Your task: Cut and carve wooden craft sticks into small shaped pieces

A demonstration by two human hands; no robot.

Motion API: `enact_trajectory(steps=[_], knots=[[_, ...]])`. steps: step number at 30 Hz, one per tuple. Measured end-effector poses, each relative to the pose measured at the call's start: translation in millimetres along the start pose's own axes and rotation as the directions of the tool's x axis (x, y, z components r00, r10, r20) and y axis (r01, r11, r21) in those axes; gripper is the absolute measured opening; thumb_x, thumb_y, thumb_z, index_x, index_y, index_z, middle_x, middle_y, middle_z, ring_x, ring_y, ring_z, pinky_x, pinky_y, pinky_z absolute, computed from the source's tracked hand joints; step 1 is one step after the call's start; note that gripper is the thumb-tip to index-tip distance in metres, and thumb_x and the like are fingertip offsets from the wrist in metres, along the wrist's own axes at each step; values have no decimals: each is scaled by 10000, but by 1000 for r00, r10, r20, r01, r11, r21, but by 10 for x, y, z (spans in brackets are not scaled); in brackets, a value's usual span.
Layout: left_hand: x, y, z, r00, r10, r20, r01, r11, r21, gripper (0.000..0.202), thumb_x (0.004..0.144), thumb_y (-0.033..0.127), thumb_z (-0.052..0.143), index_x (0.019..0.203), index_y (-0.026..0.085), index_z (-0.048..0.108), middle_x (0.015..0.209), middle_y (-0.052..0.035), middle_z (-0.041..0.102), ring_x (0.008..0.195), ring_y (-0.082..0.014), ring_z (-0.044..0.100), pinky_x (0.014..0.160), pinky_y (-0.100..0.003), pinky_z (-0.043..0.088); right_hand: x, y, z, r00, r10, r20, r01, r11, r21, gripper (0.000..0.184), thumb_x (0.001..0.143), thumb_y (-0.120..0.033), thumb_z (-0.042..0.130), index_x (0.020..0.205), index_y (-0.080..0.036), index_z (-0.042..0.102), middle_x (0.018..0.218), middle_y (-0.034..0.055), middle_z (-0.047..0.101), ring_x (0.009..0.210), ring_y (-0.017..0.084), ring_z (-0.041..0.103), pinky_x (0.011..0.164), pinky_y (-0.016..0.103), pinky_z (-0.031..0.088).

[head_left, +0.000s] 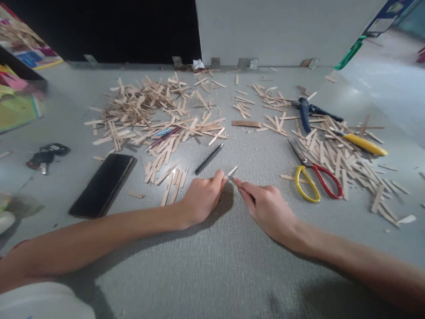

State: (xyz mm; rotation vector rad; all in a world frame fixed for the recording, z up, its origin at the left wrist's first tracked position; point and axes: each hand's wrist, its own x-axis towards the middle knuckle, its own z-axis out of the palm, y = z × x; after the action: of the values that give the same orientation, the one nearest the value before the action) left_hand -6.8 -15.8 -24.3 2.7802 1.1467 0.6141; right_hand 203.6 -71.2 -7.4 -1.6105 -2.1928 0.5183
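My left hand (202, 197) is closed, pinching a short wooden stick (232, 171) that pokes out past its fingertips. My right hand (265, 206) is closed round a thin blade-like tool (233, 180), whose tip touches the stick. Both hands rest low on the grey textured table (212, 266), near its middle. A black pen (208, 159) lies just beyond my left hand.
Heaps of cut wooden sticks (146, 110) spread across the back left, with more sticks (335, 150) at the right. Yellow-and-red scissors (310, 175), blue pliers (305, 113) and a yellow-handled tool (363, 144) lie right. A black phone (103, 184) and keys (46, 155) lie left.
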Motion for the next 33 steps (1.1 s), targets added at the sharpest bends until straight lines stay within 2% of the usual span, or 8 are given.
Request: enact_trajectory(steps=[7, 17, 21, 24, 27, 29, 31, 33], knots=[[-3, -18, -28, 999, -23, 36, 25, 998, -59, 439, 1163, 288, 191, 932, 189, 551, 525, 50, 514, 406, -124, 431, 453, -240, 219, 1, 8, -33, 1000, -20, -5, 21, 998, 66, 393, 1103, -256, 470, 1309, -180, 795, 841, 107, 837, 641, 196, 761, 632, 289, 519], [-3, -7, -56, 1000, -22, 2, 22, 993, -120, 465, 1178, 333, 179, 896, 203, 525, 516, 59, 505, 378, -115, 420, 440, -234, 219, 34, -14, -76, 1000, 24, -3, -23, 984, 174, 334, 1064, -232, 527, 1127, -194, 853, 803, 85, 823, 657, 197, 749, 634, 286, 493], [-13, -14, -42, 999, -50, -5, 48, 982, -181, 435, 1178, 353, 216, 913, 201, 527, 533, 52, 546, 384, -120, 460, 433, -224, 247, 44, -32, -77, 998, 64, -18, -56, 959, 278, 315, 1040, -248, 558, 1126, -160, 849, 739, 53, 783, 546, 137, 627, 594, 264, 455], [-4, -11, -62, 995, -99, 12, 98, 957, -274, 354, 1167, 342, 284, 953, 199, 527, 577, 47, 588, 409, -121, 510, 448, -220, 290, 36, -63, -61, 992, 100, -82, -63, 930, 362, 307, 1029, -278, 574, 1129, -149, 834, 620, -10, 679, 464, 93, 479, 517, 233, 386], [26, 1, -111, 991, -128, 33, 130, 893, -431, 286, 1152, 331, 349, 974, 199, 530, 562, 72, 562, 400, -109, 495, 452, -216, 325, 9, -93, -34, 982, 110, -156, -38, 914, 405, 324, 1032, -286, 559, 1180, -145, 810, 579, -47, 590, 447, 82, 419, 479, 221, 344], [52, 16, -151, 987, -150, 60, 158, 825, -542, 305, 1146, 339, 380, 914, 209, 530, 560, 69, 570, 421, -104, 519, 478, -213, 378, -14, -106, -19, 981, 91, -173, -9, 905, 425, 344, 1033, -263, 526, 1221, -141, 788, 597, -50, 577, 449, 80, 412, 469, 220, 336], [75, 37, -188, 976, -187, 114, 216, 730, -649, 353, 1142, 360, 405, 850, 211, 533, 594, 44, 625, 448, -98, 557, 492, -208, 420, -34, -116, -9, 984, 69, -165, 14, 891, 454, 370, 1031, -237, 500, 1279, -128, 752, 610, -55, 560, 451, 81, 411, 460, 219, 333], [90, 63, -216, 954, -221, 202, 296, 597, -745, 386, 1142, 397, 420, 835, 203, 551, 672, 10, 702, 440, -87, 570, 465, -201, 430, -52, -125, -6, 989, 51, -140, 25, 869, 495, 387, 1034, -225, 482, 1333, -117, 704, 628, -57, 547, 472, 87, 431, 470, 218, 357]])
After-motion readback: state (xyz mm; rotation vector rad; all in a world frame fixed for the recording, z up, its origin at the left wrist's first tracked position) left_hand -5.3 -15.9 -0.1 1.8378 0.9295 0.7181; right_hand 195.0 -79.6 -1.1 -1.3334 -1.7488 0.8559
